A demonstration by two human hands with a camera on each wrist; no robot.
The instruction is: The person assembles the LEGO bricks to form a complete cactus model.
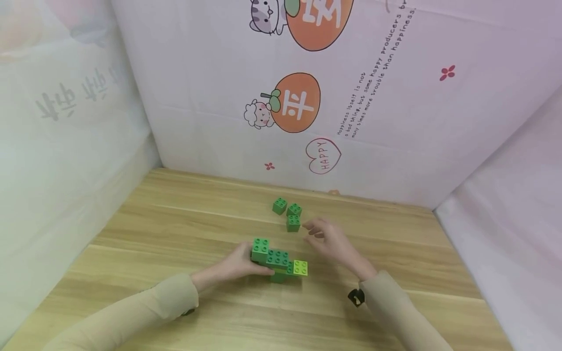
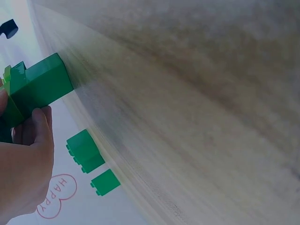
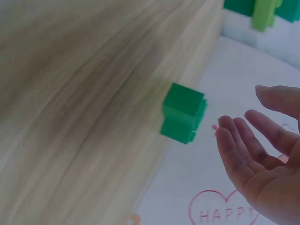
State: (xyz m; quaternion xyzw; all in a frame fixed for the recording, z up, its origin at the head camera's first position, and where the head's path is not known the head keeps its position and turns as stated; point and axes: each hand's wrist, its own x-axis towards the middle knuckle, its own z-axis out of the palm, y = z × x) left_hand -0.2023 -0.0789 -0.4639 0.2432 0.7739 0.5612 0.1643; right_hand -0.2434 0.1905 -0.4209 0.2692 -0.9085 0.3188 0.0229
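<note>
Set the dial centre on the green block build (image 1: 278, 258); cannot tell whether resting on the table (image 1: 219, 317) or raised. Note a firm grasp on it from nine o'clock by the left hand (image 1: 237, 263), thumb on the near side, probably to steady it and leave the studs uncovered. Find the right hand (image 1: 328, 239) at two o'clock, released, holding nothing, just beside the nearest of three loose blocks (image 1: 293, 223). Note these clustered around twelve to one o'clock, presumably for easy reach. On the wall sheet (image 1: 395, 161), read "HAPPY" in the heart (image 1: 323, 155) at one o'clock; farther out, read "Happiness itself is not a bad thing". Find no legible brand on any block.
</note>
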